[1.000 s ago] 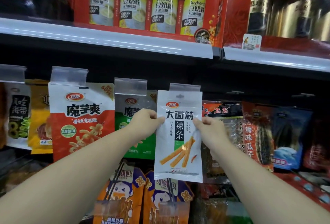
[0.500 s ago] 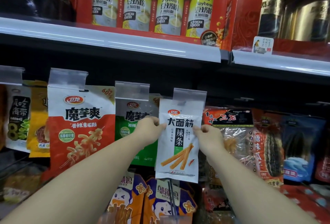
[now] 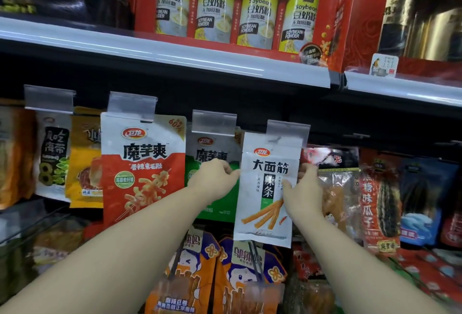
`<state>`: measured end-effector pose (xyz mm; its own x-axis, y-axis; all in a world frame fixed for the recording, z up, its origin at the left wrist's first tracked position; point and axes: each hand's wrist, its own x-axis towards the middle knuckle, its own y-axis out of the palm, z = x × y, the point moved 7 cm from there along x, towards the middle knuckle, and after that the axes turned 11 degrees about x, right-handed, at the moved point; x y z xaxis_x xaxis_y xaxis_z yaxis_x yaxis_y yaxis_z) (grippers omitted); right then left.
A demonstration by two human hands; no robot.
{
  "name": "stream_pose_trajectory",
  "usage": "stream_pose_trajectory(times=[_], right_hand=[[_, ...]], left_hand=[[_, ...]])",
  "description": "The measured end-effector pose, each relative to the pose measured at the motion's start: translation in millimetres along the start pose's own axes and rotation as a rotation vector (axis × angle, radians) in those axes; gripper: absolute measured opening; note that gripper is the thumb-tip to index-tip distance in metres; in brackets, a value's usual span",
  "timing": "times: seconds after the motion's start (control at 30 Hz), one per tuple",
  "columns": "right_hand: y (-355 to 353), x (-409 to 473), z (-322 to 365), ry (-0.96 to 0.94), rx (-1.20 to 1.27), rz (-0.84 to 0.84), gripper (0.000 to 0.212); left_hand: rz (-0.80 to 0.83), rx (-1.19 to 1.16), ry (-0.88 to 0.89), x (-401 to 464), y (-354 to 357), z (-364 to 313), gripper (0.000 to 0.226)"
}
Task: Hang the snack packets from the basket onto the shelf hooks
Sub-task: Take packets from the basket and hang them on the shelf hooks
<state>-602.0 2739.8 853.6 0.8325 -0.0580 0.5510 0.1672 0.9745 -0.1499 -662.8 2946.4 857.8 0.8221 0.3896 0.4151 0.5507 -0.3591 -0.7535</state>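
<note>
Holding: white rectangular foil snack packet (image 3: 268, 188) with black characters and orange strips printed on it, pinched at both side edges.
Left hand (image 3: 213, 181): at the packet's left edge, just below its top third; fingers (image 3: 228, 169) closed on that edge.
Right hand (image 3: 303, 188): at the packet's right edge; fingers (image 3: 305, 168) curled behind the edge, thumb on the front, clamped on the packet.
Packet top: right under the clear plastic label holder (image 3: 287, 131), touching or overlapping it; hook itself hidden.
Left of packet: green and white packet (image 3: 215, 203), then a larger red and white packet (image 3: 142, 171).
Right of packet: clear packet with a red header (image 3: 332, 188), partly behind the right hand.
Below packet: orange and blue cartoon packets (image 3: 200, 268).
Above packet: grey shelf edge (image 3: 175, 53) carrying a red gift box of yellow soybean powder cans (image 3: 237, 11).
</note>
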Motion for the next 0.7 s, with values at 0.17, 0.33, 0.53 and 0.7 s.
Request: stream_pose_trajectory(times=[0.17,0.33,0.53,0.7], right_hand=[[1,-38,27,-0.085,-0.354,-0.022,0.054],[33,-97,50,-0.147,-0.715,0.138,0.033],[107,-207,83,-0.301,-1.024,0.492,0.031],[168,-287,86,-0.315,-1.045,0.598,0.031]], left_hand=[[-0.035,0.281,0.059,-31,-41,40,0.029],[-0.063,0.553,0.108,-71,-93,108,0.030],[0.012,0.823,0.176,-129,-139,200,0.035],[0.118,0.984,0.259,-181,-144,275,0.037]])
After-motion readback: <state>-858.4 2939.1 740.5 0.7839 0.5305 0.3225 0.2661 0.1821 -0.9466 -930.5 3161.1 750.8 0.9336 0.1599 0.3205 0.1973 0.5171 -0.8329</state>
